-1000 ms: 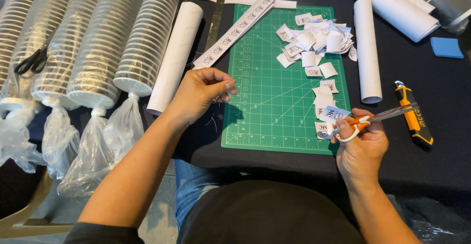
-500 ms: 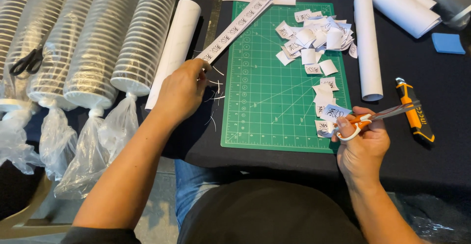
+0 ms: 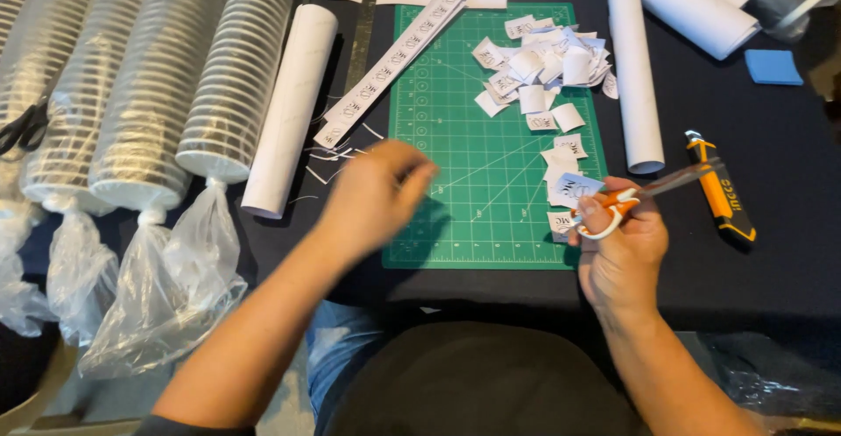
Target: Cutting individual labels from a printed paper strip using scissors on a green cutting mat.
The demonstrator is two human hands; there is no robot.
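Head view, read from left to right. At the far left, bagged stacks of paper cups [image 3: 149,94] lie on their sides, with a white paper roll [image 3: 289,107] beside them. A long printed paper strip [image 3: 390,66] runs diagonally next, its long axis sloping from lower left, near the roll's foot, to upper right, across the top corner of the green cutting mat [image 3: 455,182]. The left hand [image 3: 377,195] is seen blurred over the mat's left edge; its fingers are curled loosely and nothing is seen held in them, though the blur leaves the exact degree of closure unclear. The strip's lower end lies just above and slightly left of these fingers, near but not touching; the left hand is plainly the nearer of the two to it. Further right, a heap of cut labels [image 3: 543,63] rests on the mat's upper part, with a few more trailing downward. The right hand [image 3: 622,243] is closed around orange-handled scissors [image 3: 626,199], a small cut label [image 3: 574,189] pinched at the thumb. A second white roll [image 3: 635,77], an orange utility knife [image 3: 718,191] and a blue pad [image 3: 773,66] are shown beyond.
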